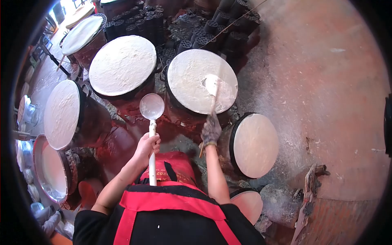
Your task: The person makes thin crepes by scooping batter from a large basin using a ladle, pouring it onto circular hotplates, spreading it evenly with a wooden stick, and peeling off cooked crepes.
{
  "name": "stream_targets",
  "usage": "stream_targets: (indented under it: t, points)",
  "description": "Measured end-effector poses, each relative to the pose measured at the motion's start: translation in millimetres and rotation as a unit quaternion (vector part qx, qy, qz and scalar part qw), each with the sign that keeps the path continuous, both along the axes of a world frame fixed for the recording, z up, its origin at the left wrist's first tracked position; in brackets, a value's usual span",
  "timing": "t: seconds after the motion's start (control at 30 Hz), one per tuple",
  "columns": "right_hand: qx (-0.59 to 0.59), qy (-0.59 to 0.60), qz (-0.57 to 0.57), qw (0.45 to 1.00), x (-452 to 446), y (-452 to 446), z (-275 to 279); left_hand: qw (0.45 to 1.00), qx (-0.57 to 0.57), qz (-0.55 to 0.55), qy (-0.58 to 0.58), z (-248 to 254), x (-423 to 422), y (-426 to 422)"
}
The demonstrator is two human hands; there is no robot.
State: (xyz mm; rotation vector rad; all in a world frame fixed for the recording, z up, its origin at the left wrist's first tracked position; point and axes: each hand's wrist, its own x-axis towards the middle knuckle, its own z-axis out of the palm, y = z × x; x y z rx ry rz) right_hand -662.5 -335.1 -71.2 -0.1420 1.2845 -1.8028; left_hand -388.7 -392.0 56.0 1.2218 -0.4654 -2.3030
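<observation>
My left hand (148,145) is closed around the long white handle of a ladle (152,107), whose round bowl points away from me. My right hand (211,130), in a dark knit glove, grips the wooden handle of a batter-coated spreading tool (212,85); the exact shape of its head is hidden by the batter. That head rests on the pale batter layer (183,77) covering a round griddle in front of me. A small bare or wet-looking patch shows beside the head. The ladle hangs left of this griddle, apart from it.
Several more round griddles carry white layers: one at upper left (122,65), one at left (63,114) and one at right (256,145). A shallow basin (51,171) of pale liquid stands lower left. Black honeycomb briquettes (210,26) are stacked behind. Split wood (308,196) lies lower right.
</observation>
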Motion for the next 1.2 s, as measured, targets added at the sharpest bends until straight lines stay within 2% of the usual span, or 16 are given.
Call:
stream_targets:
  t: [0.07,0.1,0.17,0.23,0.33,0.47,0.57,0.6,0.73,0.87,0.93,1.0,1.07,1.1,1.13,1.2]
  points:
    - [0.126,0.199,-0.126,0.964,28.1,14.7,14.4,0.998,-0.051,0.008,-0.022,-1.8,-0.9,2.7]
    - [0.019,0.0,-0.208,0.978,35.6,15.1,2.7,0.997,-0.075,0.01,-0.035,-3.0,-1.4,4.8]
    - [-0.056,-0.104,-0.21,0.97,47.0,8.7,-18.7,0.996,-0.075,-0.003,-0.038,0.3,-1.3,4.7]
    - [0.009,0.091,-0.064,0.994,52.5,-12.7,-29.6,0.997,-0.072,-0.027,-0.03,5.4,1.1,3.5]
    - [-0.128,-0.156,0.008,0.979,-10.4,-38.4,-39.6,0.995,-0.065,-0.071,-0.015,10.8,4.5,1.5]
    - [0.082,0.24,-0.019,0.967,-54.4,-30.3,-47.7,0.994,-0.063,-0.091,-0.019,13.8,-1.0,-0.6]
    - [0.086,0.577,0.069,0.809,-29.4,3.7,-53.9,0.988,-0.094,-0.112,-0.047,-0.1,-11.9,-14.4]
    - [0.147,0.6,0.072,0.783,3.9,16.3,-6.0,0.985,-0.111,-0.121,-0.059,-6.3,-18.2,-23.5]
    - [0.175,0.679,0.091,0.707,34.4,92.2,-23.1,0.96,-0.21,-0.158,-0.096,-34.7,-54.3,-73.8]
    - [0.182,0.443,-0.101,0.872,57.1,90.7,-48.5,0.902,-0.326,-0.174,-0.225,-57.9,-116.4,-113.5]
    - [0.286,0.621,-0.02,0.73,81.1,59.3,9.6,0.876,-0.351,-0.186,-0.273,-82.8,-148.3,-120.3]
    - [0.191,0.355,-0.008,0.915,96.1,38.7,13.4,0.895,-0.318,-0.151,-0.273,-71.6,-169.7,-105.7]
    - [0.177,-0.011,0.1,0.979,73.6,43.1,-2.0,0.934,-0.211,-0.142,-0.249,-67.4,-185.6,-100.8]
    - [0.154,0.02,0.097,0.983,61.0,41.2,-16.8,0.975,-0.142,-0.102,-0.134,-69.3,-184.1,-109.6]
    - [0.13,0.052,0.092,0.986,48.4,39.2,-31.9,0.982,0.087,-0.119,0.117,-96.9,-172.3,-136.9]
    - [0.085,0.104,0.095,0.986,17.5,41.3,-30.8,0.893,0.315,-0.142,0.289,-24.3,-125.3,-139.9]
